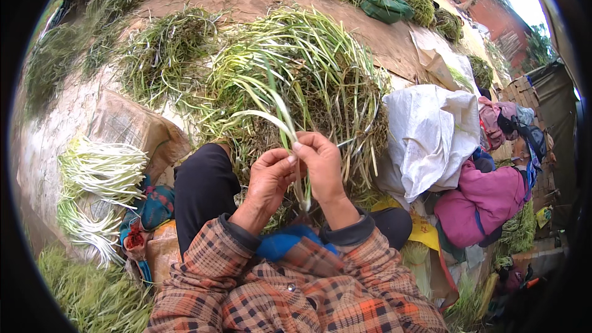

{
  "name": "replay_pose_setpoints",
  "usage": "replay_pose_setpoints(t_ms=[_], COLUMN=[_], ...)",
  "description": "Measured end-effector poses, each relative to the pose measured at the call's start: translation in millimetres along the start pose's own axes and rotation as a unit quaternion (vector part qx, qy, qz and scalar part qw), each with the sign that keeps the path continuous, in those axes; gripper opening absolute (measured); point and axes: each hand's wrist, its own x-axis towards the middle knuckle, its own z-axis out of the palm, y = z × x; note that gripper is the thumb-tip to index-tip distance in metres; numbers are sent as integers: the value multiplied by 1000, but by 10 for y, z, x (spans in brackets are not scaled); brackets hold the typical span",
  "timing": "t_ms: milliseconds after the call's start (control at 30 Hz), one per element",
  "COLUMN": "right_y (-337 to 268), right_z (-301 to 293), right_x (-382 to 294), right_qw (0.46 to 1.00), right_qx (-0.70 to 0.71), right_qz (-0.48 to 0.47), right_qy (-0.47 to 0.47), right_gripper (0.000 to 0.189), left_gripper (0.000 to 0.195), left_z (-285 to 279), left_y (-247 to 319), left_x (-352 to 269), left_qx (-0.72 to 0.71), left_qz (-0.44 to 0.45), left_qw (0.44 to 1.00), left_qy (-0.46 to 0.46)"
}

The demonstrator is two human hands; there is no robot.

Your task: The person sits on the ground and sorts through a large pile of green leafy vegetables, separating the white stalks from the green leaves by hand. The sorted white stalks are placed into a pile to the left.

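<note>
My right hand point(323, 166) pinches a leafy green stalk point(286, 122) between thumb and fingers, with its pale leaves fanning up and to the left. Close against it, my left hand point(269, 182) has thumb and forefinger together at the same stalk. The lower stem hangs down between my hands towards my lap. Just beyond them lies a large heap of long green stalks point(296, 55) with brownish, withered parts among them. The fingertips partly hide the gripped section.
To the left, cleaned-looking white stalks point(108, 169) lie in bunches near a translucent sack point(134, 120). A white woven sack point(430, 134) stands on the right, beside a person in pink clothing point(490, 194). Another green heap point(171, 55) and a green bundle point(387, 8) lie farther off.
</note>
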Motion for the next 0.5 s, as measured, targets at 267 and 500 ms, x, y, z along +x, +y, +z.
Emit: replay_pose_setpoints(t_ms=[267,500], right_y=[-199,-407], right_z=[-625,-608], right_x=[67,83], right_qw=[952,988], right_qx=[267,109], right_qz=[-96,-68], right_qy=[110,81], right_gripper=[8,9], left_gripper=[8,49], left_z=[-106,97], left_y=[62,183], left_x=[-16,-208], left_qx=[-29,374], left_qz=[21,157], left_qw=[991,908], left_qy=[129,104])
